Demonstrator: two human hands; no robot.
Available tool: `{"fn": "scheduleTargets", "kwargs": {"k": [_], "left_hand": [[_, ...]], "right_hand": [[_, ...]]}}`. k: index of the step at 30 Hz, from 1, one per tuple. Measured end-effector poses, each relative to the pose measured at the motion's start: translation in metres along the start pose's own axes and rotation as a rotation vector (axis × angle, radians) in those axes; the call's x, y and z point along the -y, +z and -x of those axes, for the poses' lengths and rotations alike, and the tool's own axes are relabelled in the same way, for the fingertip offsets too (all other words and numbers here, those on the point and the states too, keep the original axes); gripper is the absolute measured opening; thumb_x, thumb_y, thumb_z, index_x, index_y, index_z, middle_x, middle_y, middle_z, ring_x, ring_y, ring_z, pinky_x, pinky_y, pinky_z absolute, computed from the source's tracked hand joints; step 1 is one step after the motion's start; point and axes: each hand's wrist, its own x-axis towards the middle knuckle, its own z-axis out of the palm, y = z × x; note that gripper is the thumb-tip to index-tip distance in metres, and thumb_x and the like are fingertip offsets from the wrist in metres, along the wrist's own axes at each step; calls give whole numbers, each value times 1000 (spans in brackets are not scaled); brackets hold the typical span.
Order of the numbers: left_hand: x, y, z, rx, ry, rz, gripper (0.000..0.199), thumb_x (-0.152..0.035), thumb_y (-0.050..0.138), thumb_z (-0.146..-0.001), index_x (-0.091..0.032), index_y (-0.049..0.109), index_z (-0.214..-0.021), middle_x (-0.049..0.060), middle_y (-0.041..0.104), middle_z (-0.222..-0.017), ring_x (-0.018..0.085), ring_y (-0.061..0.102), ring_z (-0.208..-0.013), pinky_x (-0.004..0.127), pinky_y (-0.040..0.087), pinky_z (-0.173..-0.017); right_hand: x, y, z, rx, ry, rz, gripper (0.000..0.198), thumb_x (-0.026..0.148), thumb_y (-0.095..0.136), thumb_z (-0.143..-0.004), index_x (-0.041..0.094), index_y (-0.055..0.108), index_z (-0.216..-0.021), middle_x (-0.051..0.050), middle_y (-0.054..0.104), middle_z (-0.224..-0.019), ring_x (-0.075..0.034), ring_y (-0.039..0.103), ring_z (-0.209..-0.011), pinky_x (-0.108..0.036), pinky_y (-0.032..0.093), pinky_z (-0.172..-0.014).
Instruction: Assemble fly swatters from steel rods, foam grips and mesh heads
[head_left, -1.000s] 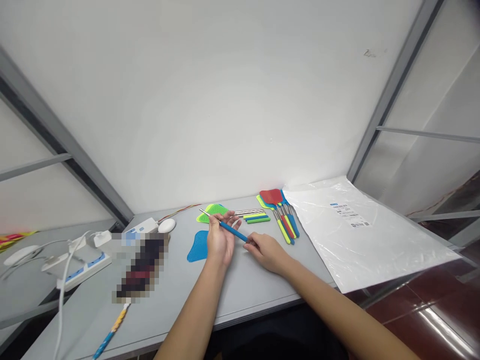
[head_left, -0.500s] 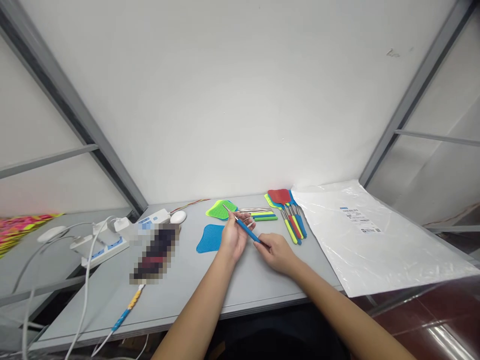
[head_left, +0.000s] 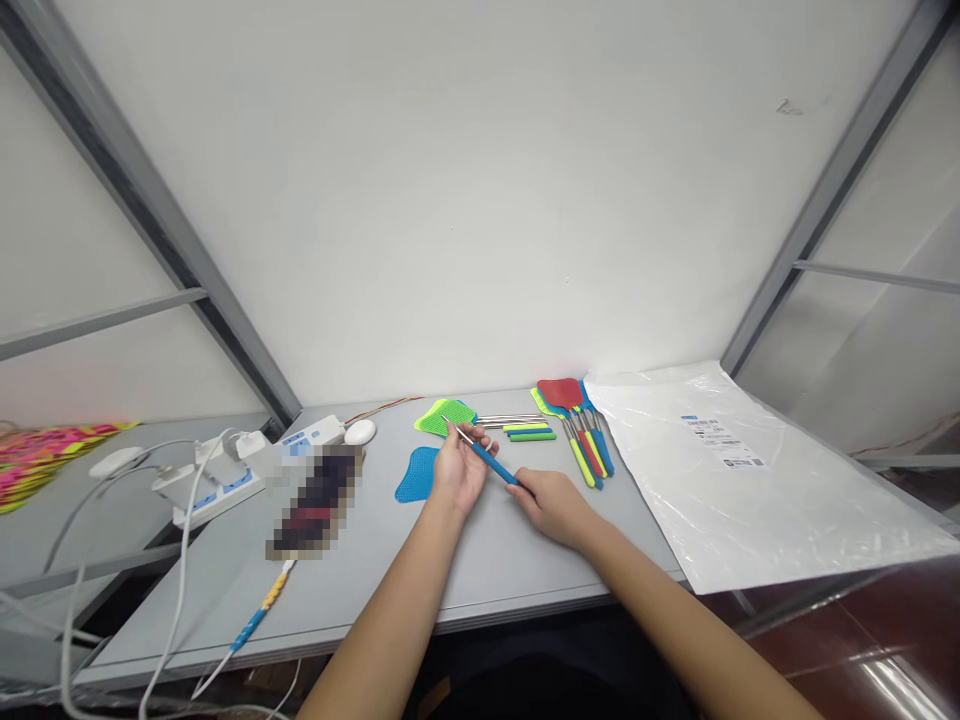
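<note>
A fly swatter handle (head_left: 491,462), blue with a thin metal rod, slants across in front of me. Its lower end is gripped by my right hand (head_left: 553,505), fingers wrapped round. My left hand (head_left: 459,478), palm up, holds the rod between thumb and fingers, some of them loosely curled. Partly behind the left hand, a blue mesh swatter head (head_left: 415,476) lies flat on the table. Farther back are green and yellow swatter heads (head_left: 445,414), one over another. Beside them lie several loose handles (head_left: 531,434) with metal rods.
Several whole fly swatters (head_left: 585,430) lie piled at the right. A white plastic package (head_left: 675,500) covers the table's right side. Power strips (head_left: 225,495) with cables and a pixelated object (head_left: 315,505) on a cord occupy the left. A wall (head_left: 487,200) rises behind the table (head_left: 360,590).
The view has shifted slightly. My left hand has moved a little down along the rod and its fingers look looser; the right hand keeps its grip on the blue handle.
</note>
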Motion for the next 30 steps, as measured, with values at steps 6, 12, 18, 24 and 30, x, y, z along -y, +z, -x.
{"fn": "scheduleTargets", "kwargs": {"k": [6, 12, 18, 24, 30], "left_hand": [[4, 2, 4, 41, -84, -29, 33, -36, 39, -97, -17, 57, -77, 3, 60, -77, 15, 62, -70, 37, 53, -76], [11, 6, 14, 132, -165, -153, 19, -35, 60, -86, -16, 61, -86, 7, 66, -88, 21, 66, -83, 42, 53, -78], [17, 3, 13, 119, -159, -210, 29, -43, 65, -82, -15, 61, -81, 6, 65, -83, 17, 65, -75, 36, 54, -74], [17, 5, 16, 148, -104, -246, 31, -46, 66, -79, -16, 61, -83, 6, 64, -86, 16, 63, -70, 37, 54, -74], [15, 7, 18, 145, -45, -303, 35, -49, 67, -77, -15, 62, -84, 3, 61, -78, 12, 59, -63, 35, 53, -72]], "right_hand": [[-2, -3, -1, -166, 114, -47, 33, 41, 30, -98, 22, 48, -78, 2, 54, -62, -15, 49, -56, -25, 25, -53], [-9, -9, 1, -376, 201, -121, 42, 48, 27, -97, 23, 39, -66, 3, 45, -56, -14, 44, -54, -25, 29, -52], [-13, -8, 2, -450, 181, -160, 46, 52, 30, -95, 23, 35, -60, 4, 39, -53, -13, 39, -51, -25, 28, -51], [-10, -10, 2, -501, 211, -151, 45, 46, 25, -98, 23, 33, -60, 2, 40, -54, -14, 39, -52, -28, 26, -53], [-10, -10, 3, -486, 217, -154, 45, 47, 26, -97, 23, 32, -60, 3, 39, -54, -15, 38, -52, -28, 26, -52]]}}
